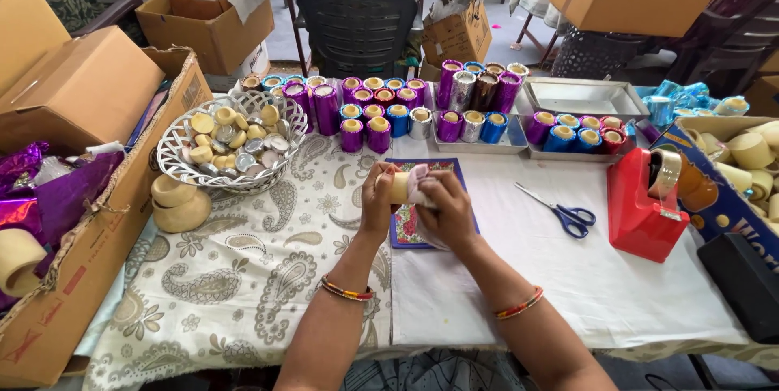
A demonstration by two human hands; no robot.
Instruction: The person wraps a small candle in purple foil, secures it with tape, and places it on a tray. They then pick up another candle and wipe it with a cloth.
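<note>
My left hand [376, 196] grips a small cream cylinder [398, 187] at its left end. My right hand [442, 206] holds the other end together with a pale cloth or wrapper [419, 182] pressed against it. Both hands hover over a blue-bordered patterned mat [406, 225] in the middle of the table. Behind them stand rows of foil-wrapped cylinders [381, 111] in purple, blue and silver.
A white wire basket [178, 160] of round caps sits at left, with two cream rings [178, 203] beside it. Blue-handled scissors [564, 212] and a red tape dispenser [645, 196] lie right. Metal trays [584, 99] and cardboard boxes [81, 99] surround the table; a black chair [357, 26] stands behind.
</note>
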